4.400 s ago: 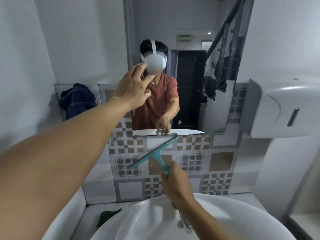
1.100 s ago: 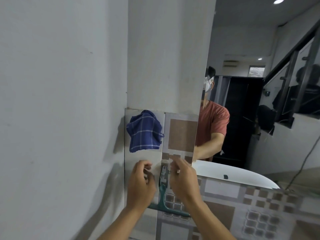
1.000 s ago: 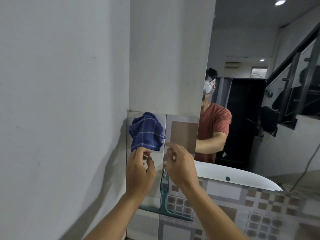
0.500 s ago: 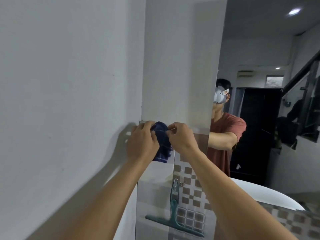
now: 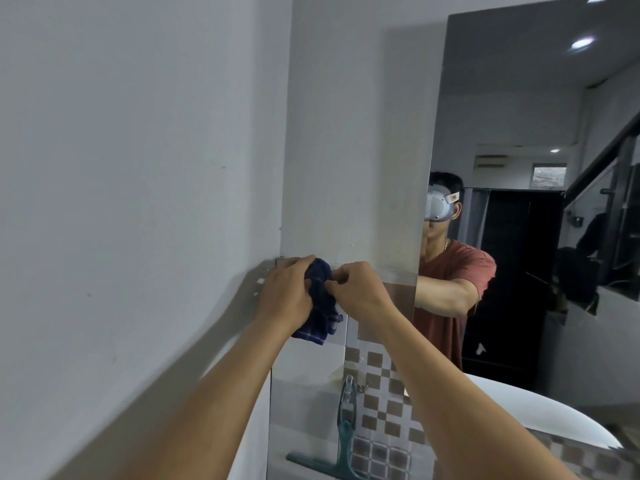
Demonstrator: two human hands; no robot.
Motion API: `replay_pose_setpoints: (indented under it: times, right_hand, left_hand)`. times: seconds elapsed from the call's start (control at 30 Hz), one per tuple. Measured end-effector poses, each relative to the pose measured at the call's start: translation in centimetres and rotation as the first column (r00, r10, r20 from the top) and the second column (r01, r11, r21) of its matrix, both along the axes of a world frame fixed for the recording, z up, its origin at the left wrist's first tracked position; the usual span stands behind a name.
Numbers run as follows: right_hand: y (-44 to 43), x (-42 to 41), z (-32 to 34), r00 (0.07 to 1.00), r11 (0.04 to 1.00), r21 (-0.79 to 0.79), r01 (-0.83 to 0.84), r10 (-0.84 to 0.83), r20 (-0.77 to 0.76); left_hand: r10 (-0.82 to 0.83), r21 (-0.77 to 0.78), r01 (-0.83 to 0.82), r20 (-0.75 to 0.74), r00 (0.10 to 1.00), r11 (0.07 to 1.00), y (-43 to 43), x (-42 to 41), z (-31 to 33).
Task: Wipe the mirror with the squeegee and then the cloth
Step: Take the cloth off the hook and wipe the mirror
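Note:
A dark blue checked cloth point(image 5: 320, 313) hangs on the tiled wall at the corner, just left of the mirror point(image 5: 540, 140). My left hand point(image 5: 287, 292) grips its upper left part. My right hand point(image 5: 360, 291) pinches its upper right part. Below them the teal squeegee point(image 5: 343, 441) hangs from a small wall hook, handle up and blade down, with neither hand on it. The mirror shows a person in a red shirt with a headset.
A plain white wall point(image 5: 138, 168) runs along the left. Patterned brown and grey tiles point(image 5: 381, 403) cover the wall under the mirror. The mirror reflects the white basin rim point(image 5: 540, 414), a dark doorway and a stair railing.
The squeegee was hung on the wall hook and let go. Both hands rose to the blue cloth and closed on it; over the last half second they stayed there, bunching it.

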State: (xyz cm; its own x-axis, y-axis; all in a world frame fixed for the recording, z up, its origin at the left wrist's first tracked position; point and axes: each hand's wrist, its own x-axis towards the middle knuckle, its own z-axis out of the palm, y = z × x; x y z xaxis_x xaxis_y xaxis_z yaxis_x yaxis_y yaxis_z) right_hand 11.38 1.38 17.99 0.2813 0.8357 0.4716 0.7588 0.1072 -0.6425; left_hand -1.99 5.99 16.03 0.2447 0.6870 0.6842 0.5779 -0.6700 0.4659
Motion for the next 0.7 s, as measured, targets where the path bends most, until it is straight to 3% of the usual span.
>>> replay_pose_setpoints:
  times: [0.13, 0.33, 0.5, 0.7]
  right_hand:
    - [-0.1, -0.1, -0.4, 0.999, 0.999, -0.014, -0.031, 0.031, -0.014]
    - [-0.8, 0.1, -0.3, 0.972, 0.993, 0.088, -0.073, 0.091, -0.218]
    - [-2.5, 0.7, 1.0, 0.969, 0.981, 0.129, -0.145, 0.167, -0.180]
    - [-7.3, 2.7, 2.5, 0.949, 0.957, 0.191, -0.219, 0.254, -0.185]
  left_hand:
    - [-0.029, 0.035, 0.027, 0.036, 0.999, 0.999, -0.6, -0.2, 0.0]
    - [-0.080, 0.007, 0.079, 0.086, 0.993, 0.997, 0.1, -0.5, -0.3]
    - [-0.136, -0.011, 0.135, -0.038, 0.990, 0.991, 0.0, -0.8, 0.4]
    - [-0.292, -0.008, 0.291, -0.026, 0.956, 0.957, -2.2, -0.9, 2.7]
